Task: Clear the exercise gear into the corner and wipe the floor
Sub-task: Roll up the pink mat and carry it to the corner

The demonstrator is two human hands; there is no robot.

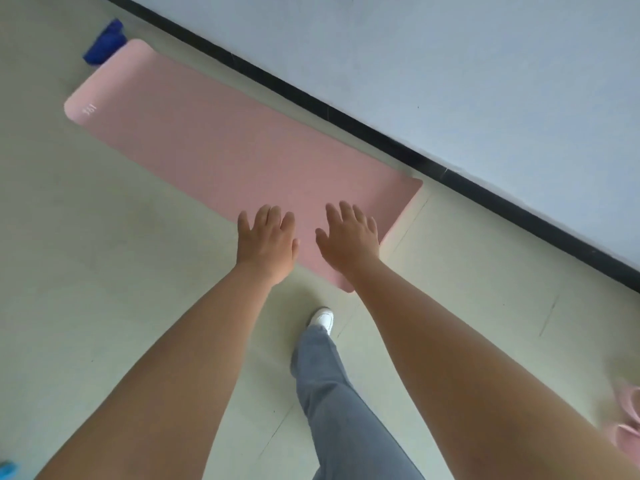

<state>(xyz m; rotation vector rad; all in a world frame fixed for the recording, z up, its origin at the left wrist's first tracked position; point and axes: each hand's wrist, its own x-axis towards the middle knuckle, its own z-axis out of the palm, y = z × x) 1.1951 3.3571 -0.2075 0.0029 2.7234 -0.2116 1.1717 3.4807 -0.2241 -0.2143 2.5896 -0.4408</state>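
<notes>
We see a pink exercise mat (221, 150) laid flat and fully unrolled on the pale floor (104, 271), running diagonally from upper left to lower right, approx. parallel to the black baseboard (311, 102) and just beside it. White wall (450, 81) above the baseboard. Mat's far end carries small pale lettering, too small to read.

L hand (266, 242): palm down, fingers spread and extended, nothing gripped; it sits over the mat's near left edge. We cannot tell whether it touches the mat or hovers above it.

R hand (349, 239): same config, palm down, fingers splayed, nothing held, over the mat's near end, close to the L hand. Contact likewise undetermined.

A blue cloth-like item (104, 43) lies bunched on the floor at the mat's far corner, touching or just beside it. Pink objects (628, 420) sit at the right frame edge, type unclear. Below the arms: one leg in grey trousers (332, 393), white shoe (323, 318) on the floor near the mat's near end.
</notes>
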